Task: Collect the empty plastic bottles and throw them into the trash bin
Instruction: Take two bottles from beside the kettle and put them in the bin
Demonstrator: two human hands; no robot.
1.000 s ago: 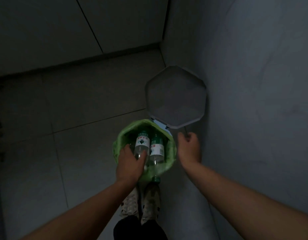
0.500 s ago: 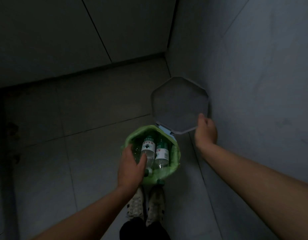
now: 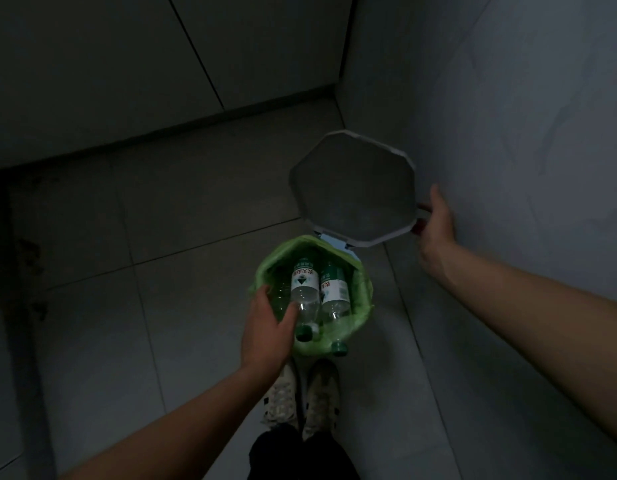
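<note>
Plastic bottles, two of them clearly seen, lie side by side in the green-lined trash bin (image 3: 364,289) just ahead of the person's shoes (image 3: 302,398): the left bottle (image 3: 304,292) and the right bottle (image 3: 335,292), both with green caps pointing toward six o'clock, the right one's cap poking over the liner's near rim. A third clear shape may sit at the bin's nine o'clock side, but the dim light leaves that uncertain.

The left hand (image 3: 267,332) rests at the bin's seven o'clock edge, fingers spread, thumb against the left bottle's lower body, pressing rather than gripping it. The right hand (image 3: 435,220) pinches the raised octagonal lid (image 3: 352,192) at its three o'clock edge, close to the wall.

The step in hand looks like settling the bottles down. Next, judging by the protruding cap, the bottles need pushing deeper so the lid can swing shut without catching.
</note>
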